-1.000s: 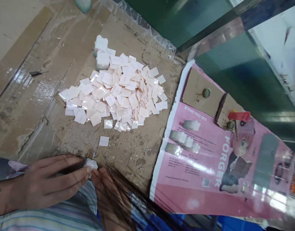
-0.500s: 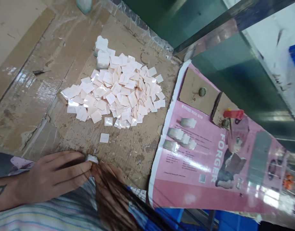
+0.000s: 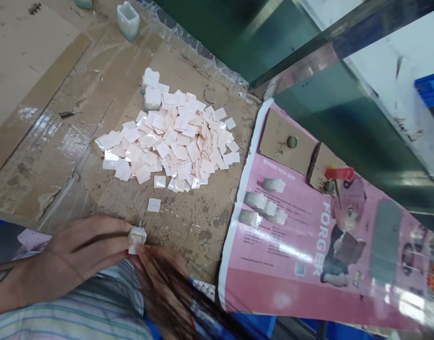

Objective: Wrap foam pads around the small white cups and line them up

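A small white block-shaped plastic piece point(image 3: 137, 239) is pinched at the table's near edge between both hands. The fingertips of my left hand point(image 3: 84, 248) grip its left side. My right hand point(image 3: 167, 269) holds its lower right side, partly covered by long strands of hair. A pale line crosses the piece's upper face. Just beyond my hands lies a single thin white square point(image 3: 154, 205), and farther on spreads a heap of pale pinkish-white squares point(image 3: 178, 137). Two white blocks point(image 3: 152, 98) stand at the heap's far left corner.
A pink printed sheet point(image 3: 280, 264) covers the right side, carrying several white blocks point(image 3: 255, 200), a red tool point(image 3: 340, 174) and cardboard pieces point(image 3: 287, 141). A thin dark tool point(image 3: 69, 114) lies left. An open-topped pale cup point(image 3: 128, 21) stands at the back, near a green panel point(image 3: 217, 38).
The white piece has turned and risen slightly, so more of its face shows between my fingers. The camera view has shifted a little, bringing the pale cup fully into sight.
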The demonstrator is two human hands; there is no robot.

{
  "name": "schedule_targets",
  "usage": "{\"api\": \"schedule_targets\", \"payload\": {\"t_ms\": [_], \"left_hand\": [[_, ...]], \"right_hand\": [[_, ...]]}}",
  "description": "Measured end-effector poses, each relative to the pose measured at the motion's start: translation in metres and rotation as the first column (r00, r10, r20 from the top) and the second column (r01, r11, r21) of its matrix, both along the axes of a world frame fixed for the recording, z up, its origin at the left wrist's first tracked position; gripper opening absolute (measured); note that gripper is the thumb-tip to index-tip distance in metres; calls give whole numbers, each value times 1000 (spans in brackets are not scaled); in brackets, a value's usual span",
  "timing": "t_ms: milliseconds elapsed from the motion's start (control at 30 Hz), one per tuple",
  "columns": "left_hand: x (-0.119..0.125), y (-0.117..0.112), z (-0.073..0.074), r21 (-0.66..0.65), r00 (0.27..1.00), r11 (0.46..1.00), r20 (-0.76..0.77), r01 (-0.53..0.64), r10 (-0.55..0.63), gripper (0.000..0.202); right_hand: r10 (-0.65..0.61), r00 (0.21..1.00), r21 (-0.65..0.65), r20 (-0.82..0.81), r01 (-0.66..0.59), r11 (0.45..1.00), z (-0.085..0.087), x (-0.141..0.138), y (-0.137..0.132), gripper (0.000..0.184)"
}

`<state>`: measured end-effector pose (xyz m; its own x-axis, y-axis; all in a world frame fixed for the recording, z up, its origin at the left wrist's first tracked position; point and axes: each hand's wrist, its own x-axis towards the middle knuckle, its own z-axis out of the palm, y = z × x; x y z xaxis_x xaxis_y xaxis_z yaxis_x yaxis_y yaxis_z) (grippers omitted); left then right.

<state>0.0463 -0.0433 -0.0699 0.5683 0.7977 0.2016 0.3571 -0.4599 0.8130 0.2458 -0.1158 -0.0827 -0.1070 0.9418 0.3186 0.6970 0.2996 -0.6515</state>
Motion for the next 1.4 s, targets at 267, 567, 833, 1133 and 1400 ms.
{"api": "schedule_targets", "payload": {"t_ms": [267,567,833,1133,1400], "left_hand": [[20,12,11,106,989,994,-145,-19,34,20],[24,16,8,86,992,991,-64,-102,107,12],[27,13,11,125,987,983,-78,-134,144,18],[35,17,16,262,978,943,15,-205,208,10],[32,16,17,311,976,936,-83,-167,201,13]], "right_hand": [[-118,968,38,-223,130,991,19,-3,19,32],[-524,514,-528,-679,153,835,22,-6,29,12],[-482,600,-429,-639,242,870,24,-13,30,14],[-483,528,-458,-698,190,869,22,-18,28,14],[-509,609,-438,-609,276,855,21,-15,30,27]]}}
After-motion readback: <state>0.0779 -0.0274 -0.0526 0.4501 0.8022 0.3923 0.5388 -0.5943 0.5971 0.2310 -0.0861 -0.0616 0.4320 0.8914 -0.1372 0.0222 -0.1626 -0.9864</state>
